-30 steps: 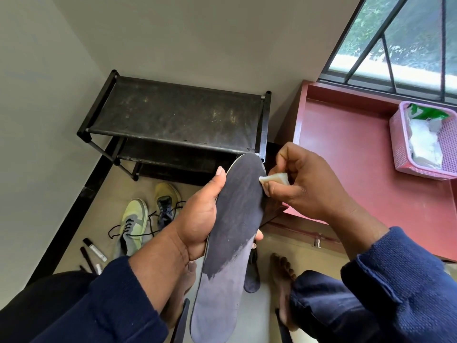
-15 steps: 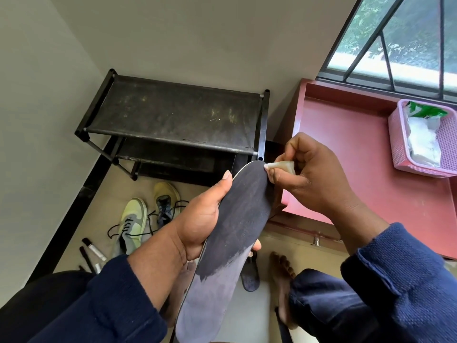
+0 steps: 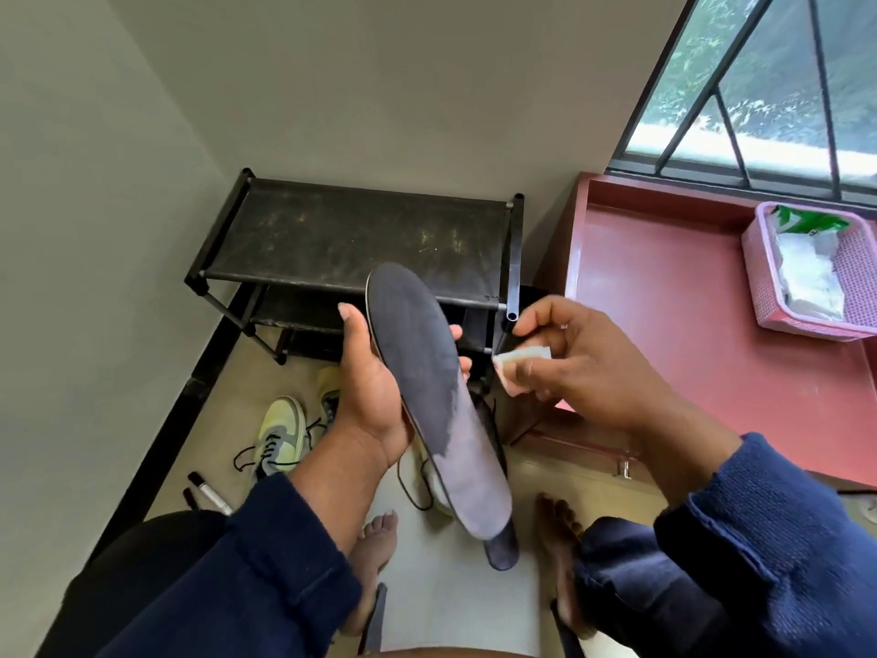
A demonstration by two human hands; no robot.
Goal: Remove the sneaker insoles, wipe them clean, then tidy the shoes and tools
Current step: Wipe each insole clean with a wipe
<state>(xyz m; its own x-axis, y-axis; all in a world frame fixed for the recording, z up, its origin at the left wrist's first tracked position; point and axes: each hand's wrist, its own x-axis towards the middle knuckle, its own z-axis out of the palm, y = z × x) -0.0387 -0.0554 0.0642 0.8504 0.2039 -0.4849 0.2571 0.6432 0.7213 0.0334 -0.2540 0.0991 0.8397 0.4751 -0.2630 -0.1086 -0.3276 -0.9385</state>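
My left hand (image 3: 375, 396) grips a dark grey insole (image 3: 427, 372) by its middle, toe end up and tilted left; its upper part looks darker and damp, its heel paler. My right hand (image 3: 579, 368) pinches a small white wipe (image 3: 517, 365) just to the right of the insole, a little apart from it. A second dark insole (image 3: 500, 550) lies on the floor below, mostly hidden. Two yellow-green sneakers (image 3: 280, 434) with loose black laces lie on the floor to the left, the farther one partly behind my left wrist.
A black two-tier shoe rack (image 3: 356, 239) stands against the wall ahead. To the right is a red desk (image 3: 664, 296) bearing a pink basket (image 3: 769, 296) of wipes. Markers (image 3: 209, 491) lie on the floor at left. My bare feet (image 3: 375, 553) rest on slippers.
My left hand has swung the insole's toe end to the left and moved up. My right hand with the wipe has come off the toe edge and now sits beside the insole.
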